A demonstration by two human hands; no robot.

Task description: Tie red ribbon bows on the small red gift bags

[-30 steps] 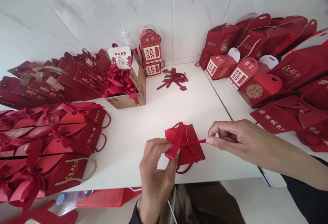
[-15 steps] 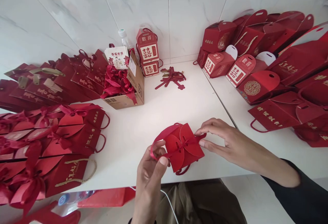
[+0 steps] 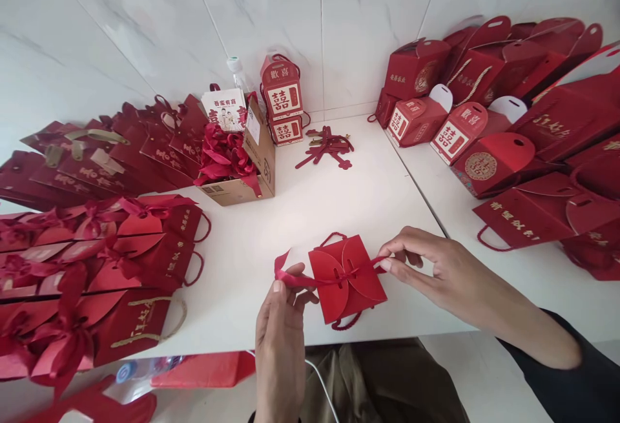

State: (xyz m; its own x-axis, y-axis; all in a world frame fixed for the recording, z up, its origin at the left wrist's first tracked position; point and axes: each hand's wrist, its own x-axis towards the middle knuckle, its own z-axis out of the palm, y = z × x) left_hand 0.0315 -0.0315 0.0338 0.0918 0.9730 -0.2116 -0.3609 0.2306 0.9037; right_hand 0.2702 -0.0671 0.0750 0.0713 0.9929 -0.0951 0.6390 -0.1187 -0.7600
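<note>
A small red box [image 3: 339, 300] with curved top flaps rests on the white table near its front edge. A dark red ribbon [image 3: 310, 281] runs through the flap slots and crosses at the middle of the top. Left of the box, my left hand [image 3: 283, 326] pinches one ribbon end between thumb and fingers, and the tail loops up beyond them. My right hand [image 3: 416, 258] pinches the other, shorter end at the box's right side. Cord handles stick out behind and in front of the box.
A cardboard carton [image 3: 232, 192] of red ribbons stands behind, beside stacked small boxes [image 3: 281, 100]. Flat red ties [image 3: 327, 145] lie near the wall. Ribboned boxes [image 3: 140, 281] fill the left, with red bags [image 3: 121, 152] behind them. More red boxes [image 3: 527, 210] crowd the right.
My left hand has shifted slightly left and drawn its ribbon end out straighter. The loop over the box's back left corner is gone. My right hand has moved slightly right, with its fingertips closed on the ribbon.
</note>
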